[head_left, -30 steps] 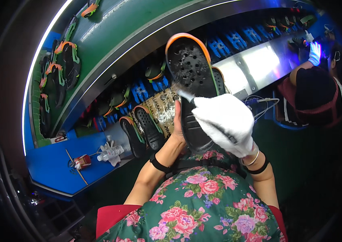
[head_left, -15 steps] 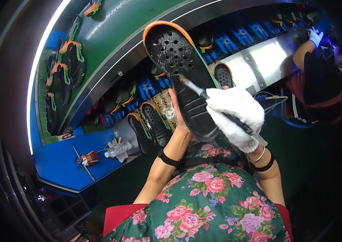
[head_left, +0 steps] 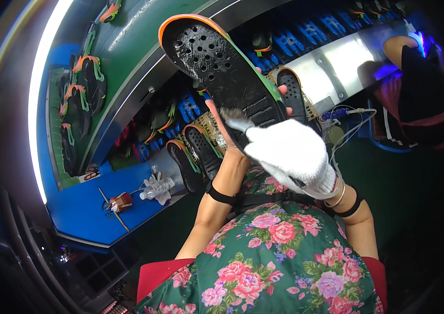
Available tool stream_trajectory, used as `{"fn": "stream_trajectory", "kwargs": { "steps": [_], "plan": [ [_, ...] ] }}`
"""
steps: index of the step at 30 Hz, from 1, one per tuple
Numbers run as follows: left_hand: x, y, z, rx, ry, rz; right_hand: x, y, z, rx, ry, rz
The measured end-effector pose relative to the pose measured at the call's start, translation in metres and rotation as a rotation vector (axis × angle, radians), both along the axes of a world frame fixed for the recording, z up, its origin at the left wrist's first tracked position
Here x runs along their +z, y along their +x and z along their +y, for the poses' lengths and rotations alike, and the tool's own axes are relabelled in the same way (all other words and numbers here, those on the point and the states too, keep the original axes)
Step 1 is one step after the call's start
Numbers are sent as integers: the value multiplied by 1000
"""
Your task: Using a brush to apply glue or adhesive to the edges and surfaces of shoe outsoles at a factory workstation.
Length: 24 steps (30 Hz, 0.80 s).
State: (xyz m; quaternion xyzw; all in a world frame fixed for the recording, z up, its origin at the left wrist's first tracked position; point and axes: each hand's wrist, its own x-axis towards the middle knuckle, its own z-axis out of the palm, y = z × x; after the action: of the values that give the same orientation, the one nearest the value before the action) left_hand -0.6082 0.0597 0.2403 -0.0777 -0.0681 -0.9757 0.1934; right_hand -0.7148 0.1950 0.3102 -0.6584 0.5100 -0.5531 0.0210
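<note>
A black shoe sole (head_left: 201, 57) with an orange and green rim is raised in front of me, its hole-dotted inner face toward me. Wet shine covers the holed end. My bare left hand (head_left: 222, 124) grips it from beneath, thumb along the left edge and fingertips showing at the right edge. In a white knit glove, my right hand (head_left: 292, 154) is closed around a brush (head_left: 238, 122). The bristles meet the sole's lower left part, near my left thumb. Most of the brush handle is hidden by the glove.
More soles (head_left: 203, 149) stand at a conveyor with blue holders (head_left: 287, 49). A blue side table (head_left: 86, 214) carries a red container (head_left: 121, 202) and a plastic bottle (head_left: 156, 188). Finished-looking shoe pieces (head_left: 94, 83) lie on a green belt. A co-worker's arm (head_left: 400, 49) is at right.
The brush has moved down and left, from near the holes to the lower part of the sole. The sole has shifted left and tilted more. The co-worker's hand has moved too.
</note>
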Motion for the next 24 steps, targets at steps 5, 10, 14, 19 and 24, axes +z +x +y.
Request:
{"fn": "stream_trajectory", "kwargs": {
  "steps": [5, 10, 14, 19, 24],
  "plan": [
    [-2, -1, 5, 24, 46, 17, 3, -8, 10, 84, 95, -295],
    [-10, -4, 0, 101, 18, 22, -8, 0, 15, 68, 58, -87],
    [-10, -4, -3, 152, -77, 16, -9, -8, 18, 224, 118, -365],
    [-11, -1, 0, 119, 44, 14, -22, -6, 24, 104, 65, -77],
    [-10, 3, -1, 84, 79, 17, -16, -15, 24, 346, 125, -332]
  ]
}}
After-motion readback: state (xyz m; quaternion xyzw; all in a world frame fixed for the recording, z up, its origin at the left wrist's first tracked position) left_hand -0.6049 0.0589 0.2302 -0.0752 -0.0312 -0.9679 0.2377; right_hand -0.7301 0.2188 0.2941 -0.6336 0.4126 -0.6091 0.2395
